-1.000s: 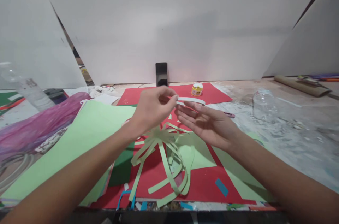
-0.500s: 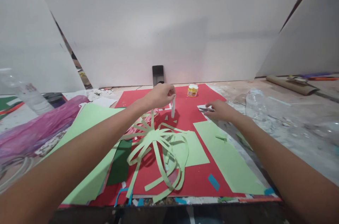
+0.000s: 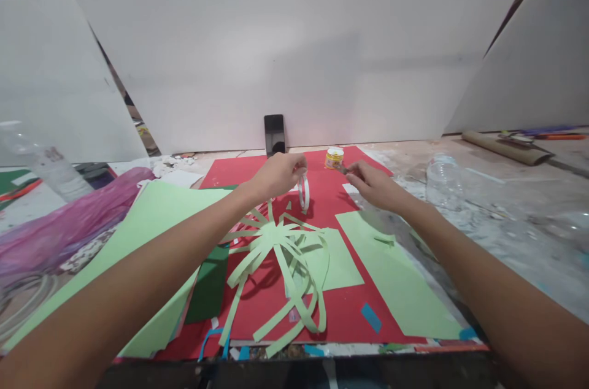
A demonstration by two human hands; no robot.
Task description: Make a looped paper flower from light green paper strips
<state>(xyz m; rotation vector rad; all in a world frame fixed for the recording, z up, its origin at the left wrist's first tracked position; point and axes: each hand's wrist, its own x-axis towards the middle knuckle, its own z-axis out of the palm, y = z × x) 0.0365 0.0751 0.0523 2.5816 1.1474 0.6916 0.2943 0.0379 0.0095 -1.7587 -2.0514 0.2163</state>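
Note:
Pinched in the fingertips of my left hand (image 3: 281, 171) are white paper strips (image 3: 304, 196), which hang in a narrow loop above a red sheet (image 3: 317, 321). My right hand (image 3: 373, 185) is closed around small metal scissors (image 3: 341, 169), mostly hidden by the fingers. Their tips point toward a yellow jar with a white lid (image 3: 334, 157), just beyond that hand. Below my left wrist, a pale green paper shape (image 3: 275, 234) spreads out in many long, curling strips.
Pale green sheets lie at left (image 3: 151, 242) and right (image 3: 400, 278). A phone (image 3: 275, 134) leans on the white board (image 3: 221, 57) at the back. A plastic bottle (image 3: 59, 162) and pink plastic bag (image 3: 78, 217) are left, a clear plastic container (image 3: 444, 180) right.
My right hand has moved up and left with the scissors, toward the jar. The white paper in my left hand now hangs as an opened loop. The strip-edged green paper has shifted slightly right.

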